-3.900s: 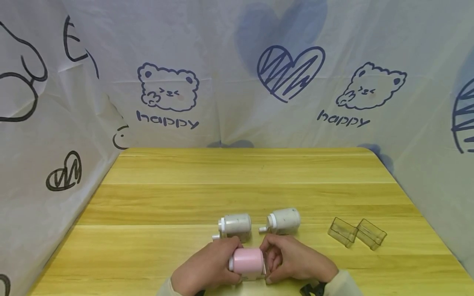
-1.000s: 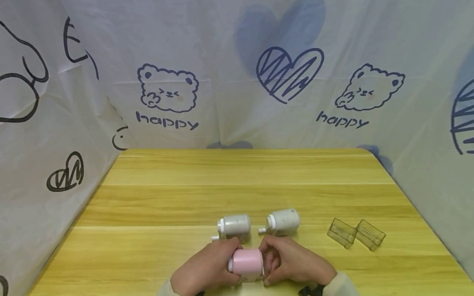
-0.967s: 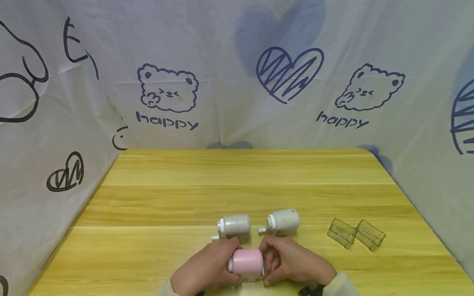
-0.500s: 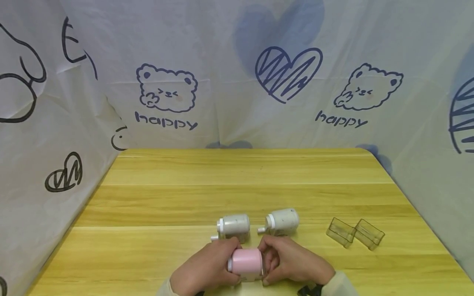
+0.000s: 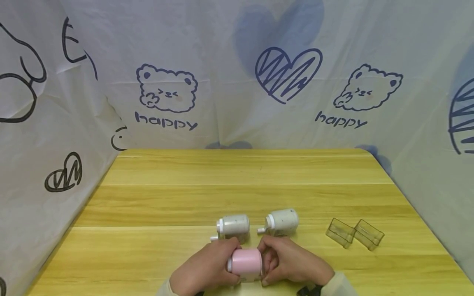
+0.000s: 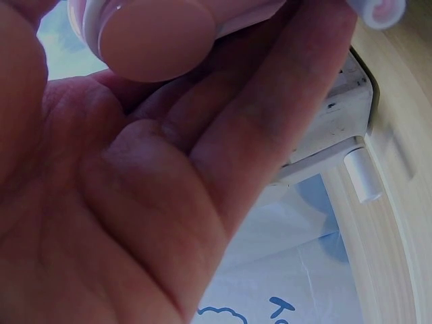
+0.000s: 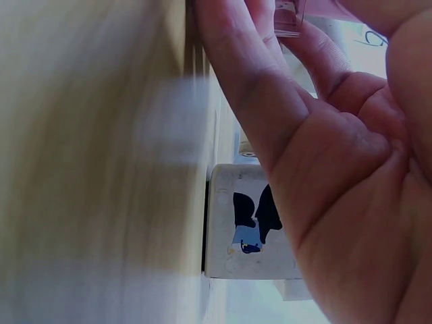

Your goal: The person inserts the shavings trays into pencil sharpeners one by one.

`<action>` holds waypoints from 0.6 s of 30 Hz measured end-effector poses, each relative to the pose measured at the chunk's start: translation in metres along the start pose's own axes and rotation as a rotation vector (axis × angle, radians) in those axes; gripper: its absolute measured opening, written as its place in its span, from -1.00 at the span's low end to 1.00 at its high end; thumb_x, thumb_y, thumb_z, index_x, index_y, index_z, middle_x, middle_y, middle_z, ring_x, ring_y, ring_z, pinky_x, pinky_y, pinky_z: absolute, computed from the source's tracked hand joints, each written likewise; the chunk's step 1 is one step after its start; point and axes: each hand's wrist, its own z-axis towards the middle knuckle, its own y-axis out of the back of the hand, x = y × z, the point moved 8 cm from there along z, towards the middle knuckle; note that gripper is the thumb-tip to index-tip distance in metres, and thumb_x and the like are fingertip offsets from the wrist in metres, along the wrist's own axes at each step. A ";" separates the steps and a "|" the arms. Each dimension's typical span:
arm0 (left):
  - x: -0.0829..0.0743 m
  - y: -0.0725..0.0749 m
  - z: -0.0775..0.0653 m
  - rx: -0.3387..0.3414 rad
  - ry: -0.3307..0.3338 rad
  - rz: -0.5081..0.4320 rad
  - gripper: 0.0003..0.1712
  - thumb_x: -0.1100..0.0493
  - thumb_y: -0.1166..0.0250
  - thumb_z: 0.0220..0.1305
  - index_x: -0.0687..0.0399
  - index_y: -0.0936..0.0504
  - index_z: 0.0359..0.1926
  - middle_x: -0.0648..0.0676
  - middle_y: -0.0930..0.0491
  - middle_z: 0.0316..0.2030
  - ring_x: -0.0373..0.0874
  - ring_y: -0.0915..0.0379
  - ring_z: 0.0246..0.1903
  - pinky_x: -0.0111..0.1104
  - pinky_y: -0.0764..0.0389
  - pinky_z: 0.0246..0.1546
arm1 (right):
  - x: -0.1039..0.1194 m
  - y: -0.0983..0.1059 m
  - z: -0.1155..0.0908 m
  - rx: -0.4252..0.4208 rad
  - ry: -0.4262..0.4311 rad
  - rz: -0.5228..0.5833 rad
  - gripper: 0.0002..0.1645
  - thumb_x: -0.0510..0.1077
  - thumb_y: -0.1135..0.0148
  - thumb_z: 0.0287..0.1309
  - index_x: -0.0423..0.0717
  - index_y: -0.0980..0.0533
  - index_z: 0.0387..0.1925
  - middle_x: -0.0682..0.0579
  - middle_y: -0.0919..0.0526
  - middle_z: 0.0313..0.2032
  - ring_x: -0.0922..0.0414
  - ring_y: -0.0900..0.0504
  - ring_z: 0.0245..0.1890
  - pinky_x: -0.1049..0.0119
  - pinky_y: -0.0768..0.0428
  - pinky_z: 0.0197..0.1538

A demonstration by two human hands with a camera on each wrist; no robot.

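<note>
From my seat I had the pink device (image 5: 246,261) at the lower middle of the head view, between both hands, low over the table (image 5: 166,193); I could not tell whether it touched the wood. The left hand (image 5: 207,265) had its fingers bent round the left end, thumb on the near side. The right hand (image 5: 296,261) pinched the clear right end between curled fingers and thumb.

I judged the thing light and stiff, a hard plastic shell, its glossy pink top a little slippery. The thin clear end looked the likeliest part to crack, so I favoured a broad hold across the pink body and only a gentle pinch there.

Just past the fingers lay the left grey device (image 5: 235,224) and the right grey device (image 5: 284,220), which left little room on the far side. The left clear box (image 5: 340,233) and right clear box (image 5: 369,235) sat near the right of the frame, well out of the way.
</note>
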 end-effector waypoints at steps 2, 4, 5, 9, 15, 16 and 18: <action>0.000 0.000 0.000 -0.002 -0.001 -0.001 -0.56 0.11 -0.47 -0.17 -0.07 -0.45 -0.25 -0.22 -0.40 -0.45 -0.34 -0.35 -0.50 -0.42 -0.43 -0.45 | 0.000 0.000 0.000 -0.001 -0.007 -0.004 -0.39 -0.07 -0.54 -0.22 -0.01 -0.39 -0.12 0.06 -0.62 -0.41 0.20 -0.62 -0.41 0.27 -0.60 -0.33; 0.000 0.000 0.000 0.001 0.000 -0.005 -0.56 0.12 -0.47 -0.17 -0.07 -0.45 -0.25 -0.22 -0.41 -0.45 -0.33 -0.35 -0.50 -0.42 -0.43 -0.45 | 0.000 0.000 0.000 -0.003 -0.011 -0.005 -0.39 -0.07 -0.54 -0.22 -0.01 -0.39 -0.12 0.05 -0.62 -0.41 0.20 -0.62 -0.41 0.27 -0.60 -0.33; 0.000 0.000 0.000 0.003 0.001 -0.005 -0.56 0.12 -0.47 -0.17 -0.07 -0.45 -0.25 -0.22 -0.41 -0.45 -0.33 -0.35 -0.50 -0.42 -0.43 -0.45 | -0.001 0.000 0.000 -0.003 -0.012 -0.005 -0.39 -0.06 -0.54 -0.22 -0.01 -0.39 -0.12 0.05 -0.62 -0.41 0.20 -0.62 -0.41 0.27 -0.60 -0.33; 0.000 0.000 0.000 0.011 0.001 -0.001 -0.57 0.12 -0.47 -0.16 -0.08 -0.44 -0.25 -0.22 -0.41 -0.46 -0.33 -0.35 -0.51 -0.42 -0.43 -0.46 | -0.002 0.000 0.000 -0.007 -0.018 -0.001 -0.39 -0.06 -0.54 -0.23 0.00 -0.40 -0.12 0.05 -0.62 -0.41 0.19 -0.62 -0.40 0.26 -0.60 -0.32; -0.001 0.000 0.000 0.009 -0.008 0.001 -0.57 0.11 -0.47 -0.14 -0.08 -0.44 -0.25 -0.22 -0.41 -0.46 -0.34 -0.34 -0.51 -0.43 -0.43 -0.46 | -0.002 -0.002 0.000 -0.009 -0.016 0.007 -0.40 -0.07 -0.54 -0.22 0.01 -0.40 -0.12 0.06 -0.62 -0.40 0.18 -0.62 -0.39 0.26 -0.60 -0.31; 0.000 0.000 0.000 0.009 -0.007 -0.003 -0.57 0.11 -0.47 -0.14 -0.07 -0.45 -0.24 -0.22 -0.41 -0.45 -0.34 -0.35 -0.51 -0.43 -0.43 -0.45 | -0.001 -0.002 0.000 -0.010 -0.015 0.009 -0.40 -0.08 -0.54 -0.22 0.01 -0.40 -0.12 0.06 -0.62 -0.41 0.18 -0.63 -0.39 0.26 -0.60 -0.31; 0.000 -0.001 0.000 0.011 -0.004 -0.012 -0.57 0.12 -0.47 -0.14 -0.07 -0.45 -0.24 -0.22 -0.41 -0.45 -0.34 -0.35 -0.51 -0.43 -0.43 -0.45 | 0.000 -0.002 0.000 -0.012 -0.012 0.007 -0.40 -0.08 -0.54 -0.22 0.01 -0.40 -0.12 0.06 -0.62 -0.41 0.18 -0.63 -0.39 0.26 -0.60 -0.31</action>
